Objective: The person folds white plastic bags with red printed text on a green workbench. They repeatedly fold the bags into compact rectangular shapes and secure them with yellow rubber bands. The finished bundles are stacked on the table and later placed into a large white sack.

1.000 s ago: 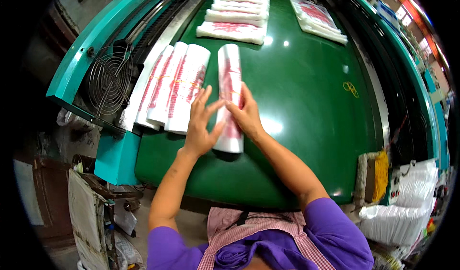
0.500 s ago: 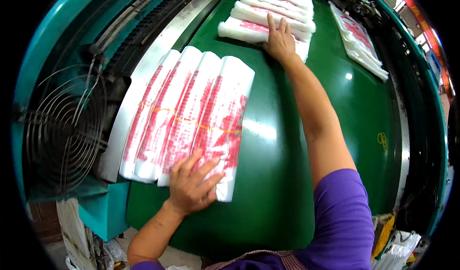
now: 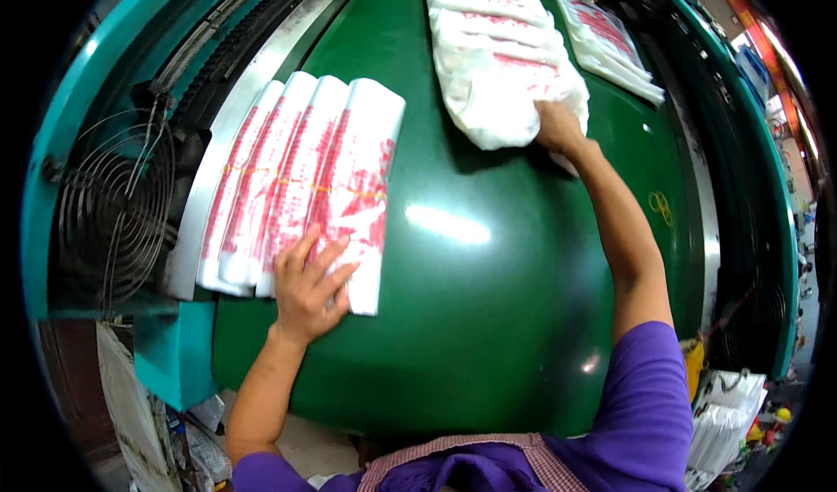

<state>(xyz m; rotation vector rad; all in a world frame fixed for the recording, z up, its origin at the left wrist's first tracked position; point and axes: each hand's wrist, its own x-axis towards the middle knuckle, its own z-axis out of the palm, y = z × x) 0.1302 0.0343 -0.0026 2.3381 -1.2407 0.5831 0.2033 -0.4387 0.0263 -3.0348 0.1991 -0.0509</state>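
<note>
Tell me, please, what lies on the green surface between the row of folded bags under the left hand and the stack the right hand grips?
Only bare green surface, in the head view.

A glossy dark-green curved machine bed [image 3: 488,317] fills the middle, catching a bright glare of overhead light. Along its left edge runs a teal metal frame [image 3: 65,152] carrying a round wire fan guard [image 3: 109,204]. A bare metal strip [image 3: 702,230] borders the right edge. Pale concrete floor [image 3: 305,444] shows below the near edge.
</note>
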